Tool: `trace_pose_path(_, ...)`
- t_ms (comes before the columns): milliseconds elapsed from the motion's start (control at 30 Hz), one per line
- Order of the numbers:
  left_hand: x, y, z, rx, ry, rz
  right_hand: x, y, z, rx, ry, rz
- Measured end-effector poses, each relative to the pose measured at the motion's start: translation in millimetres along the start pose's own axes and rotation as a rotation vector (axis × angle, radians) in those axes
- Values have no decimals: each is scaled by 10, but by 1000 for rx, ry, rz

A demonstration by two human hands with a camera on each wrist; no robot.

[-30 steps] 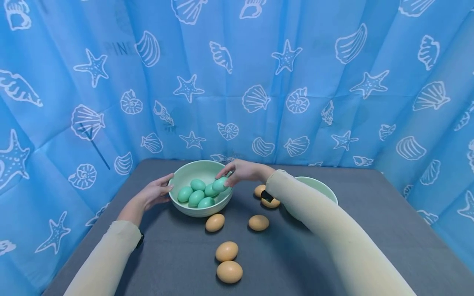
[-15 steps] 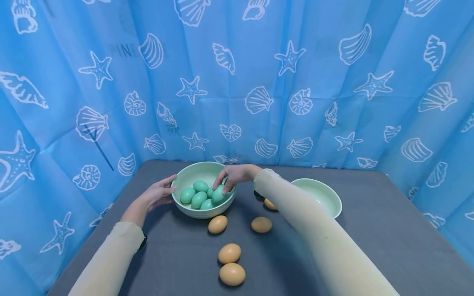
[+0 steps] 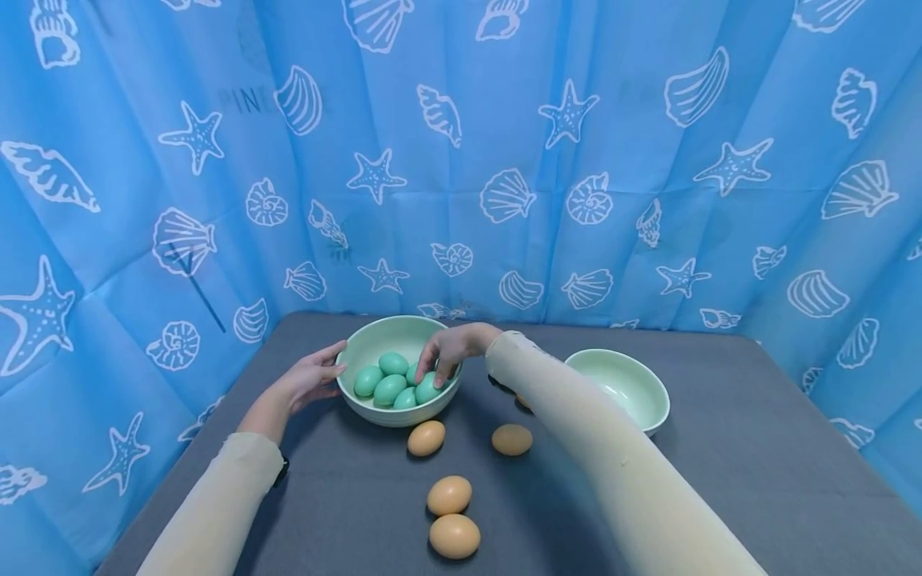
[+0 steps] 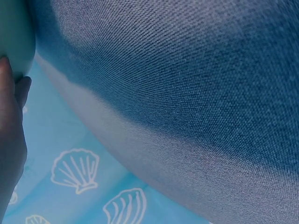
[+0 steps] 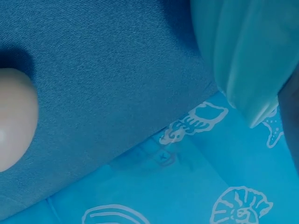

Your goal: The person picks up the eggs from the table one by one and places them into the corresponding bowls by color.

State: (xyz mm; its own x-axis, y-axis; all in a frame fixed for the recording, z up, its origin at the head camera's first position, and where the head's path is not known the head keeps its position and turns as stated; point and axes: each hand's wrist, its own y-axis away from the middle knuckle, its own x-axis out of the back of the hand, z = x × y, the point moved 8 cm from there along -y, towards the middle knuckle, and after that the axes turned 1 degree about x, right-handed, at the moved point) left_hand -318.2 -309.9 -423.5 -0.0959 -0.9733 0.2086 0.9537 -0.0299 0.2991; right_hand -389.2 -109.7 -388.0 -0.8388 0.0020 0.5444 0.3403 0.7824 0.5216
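Note:
A pale green bowl [image 3: 382,340] at the back left of the table holds several green eggs [image 3: 390,390]. My left hand [image 3: 310,380] rests its fingers against the bowl's left outer side at the rim; in the left wrist view, fingers [image 4: 7,88] lie on the bowl's wall [image 4: 16,32]. Inside the bowl at its right, my right hand [image 3: 450,350] reaches down over the rim, thumb and fingers pinching a green egg [image 3: 428,390] low among the others. The right wrist view catches the bowl's ribbed outside [image 5: 243,46], with the fingers out of sight.
Brown eggs lie on the grey table [image 3: 346,512]: one egg [image 3: 426,438] before the bowl, another [image 3: 512,439] to its right, a touching pair [image 3: 454,536] nearer me. My right sleeve [image 3: 591,432] partly covers one more. A second green bowl [image 3: 634,392] stands right, before a blue curtain [image 3: 461,160].
My right hand has lowered the green egg into the left bowl, down among the others. The left hand stays at the rim. More of the right bowl shows past the sleeve.

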Motion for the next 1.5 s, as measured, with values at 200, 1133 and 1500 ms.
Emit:
trace_pose_path(200,0,-1,1,0,0,3,-19,-39,12,-50,44,-14)
trace_pose_path(1133,-2,56,26,-7,-5,-2,45,160,11,12,-95,173)
trace_pose_path(1500,-14,195,103,-70,-135,145,156,704,40,93,-141,426)
